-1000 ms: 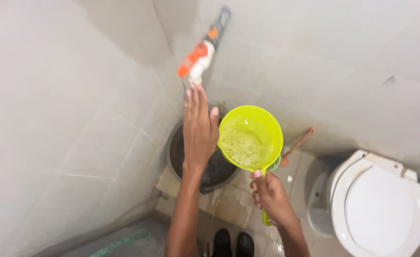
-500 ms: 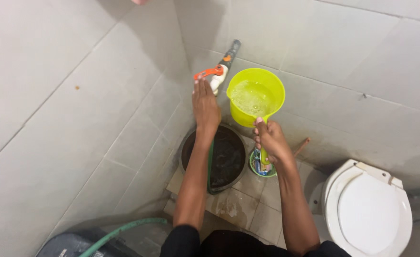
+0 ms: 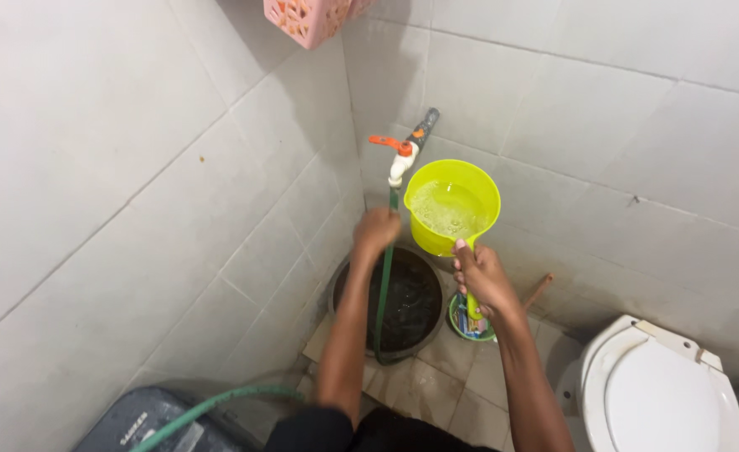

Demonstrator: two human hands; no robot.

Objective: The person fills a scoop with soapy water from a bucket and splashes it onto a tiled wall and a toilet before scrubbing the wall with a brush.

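Note:
My right hand [image 3: 482, 276] grips the handle of a lime-green plastic dipper [image 3: 453, 207] that holds water, raised in front of the tiled wall. Just left of it is a white tap with an orange lever [image 3: 399, 155] on a wall pipe. A thin green hose [image 3: 384, 276] hangs down from the tap. My left hand [image 3: 376, 232] is closed around that hose a little below the tap. Under both hands stands a dark round bucket [image 3: 399, 305] on the tiled floor.
A white toilet [image 3: 658, 393] stands at the lower right. A small green-rimmed container [image 3: 470, 322] sits beside the bucket. A pink basket [image 3: 315, 18] hangs at the top. A dark bin [image 3: 148, 418] and more green hose lie at the lower left.
My left hand has dropped from the tap to the hose below it. The dipper has come lower and a little right, still holding water. The view has tilted up.

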